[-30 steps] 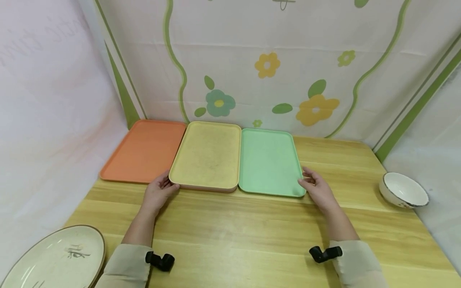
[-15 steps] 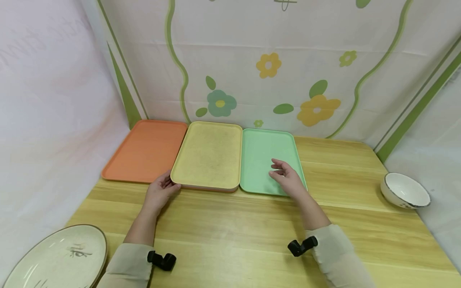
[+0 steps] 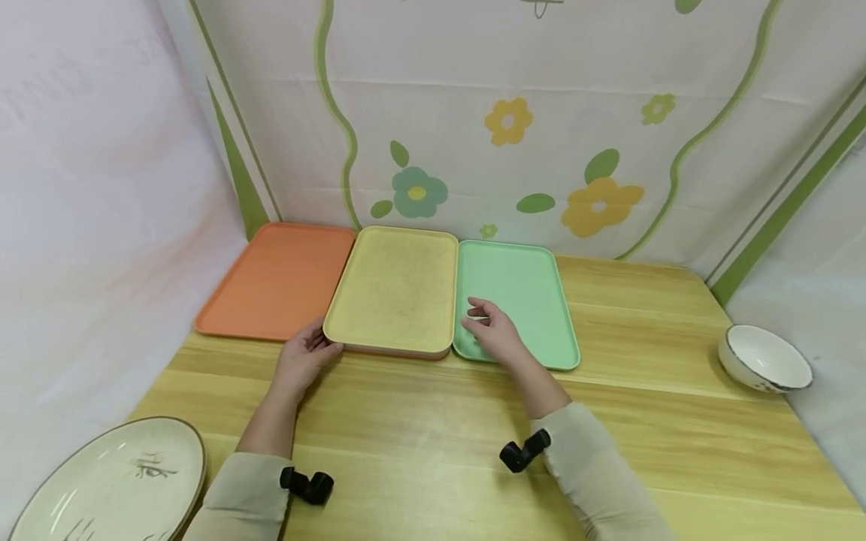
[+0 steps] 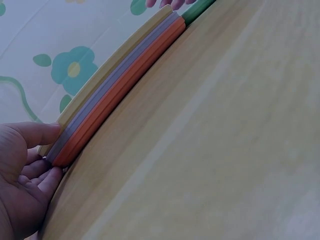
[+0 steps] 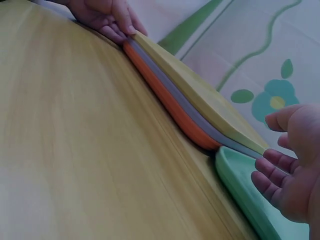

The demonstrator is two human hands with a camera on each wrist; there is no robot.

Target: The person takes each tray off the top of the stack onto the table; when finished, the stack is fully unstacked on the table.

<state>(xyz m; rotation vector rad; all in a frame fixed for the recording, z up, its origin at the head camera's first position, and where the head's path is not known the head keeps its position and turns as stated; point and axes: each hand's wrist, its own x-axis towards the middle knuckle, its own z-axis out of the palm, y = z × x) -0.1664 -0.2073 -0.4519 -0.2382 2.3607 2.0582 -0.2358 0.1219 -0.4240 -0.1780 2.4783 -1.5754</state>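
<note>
The tray stack (image 3: 392,289), long axis pointing away, lies between the left hand (image 3: 301,364), nearer, gripping its near-left corner, and the empty, loose-fingered right hand (image 3: 496,330) above the green tray (image 3: 534,293).

There are at least five rectangular orange, yellow, lavender and green trays (image 3: 395,289), one brown-rimmed cream plate (image 3: 111,481) at eight o'clock and one round white bowl (image 3: 764,359) near three.
</note>
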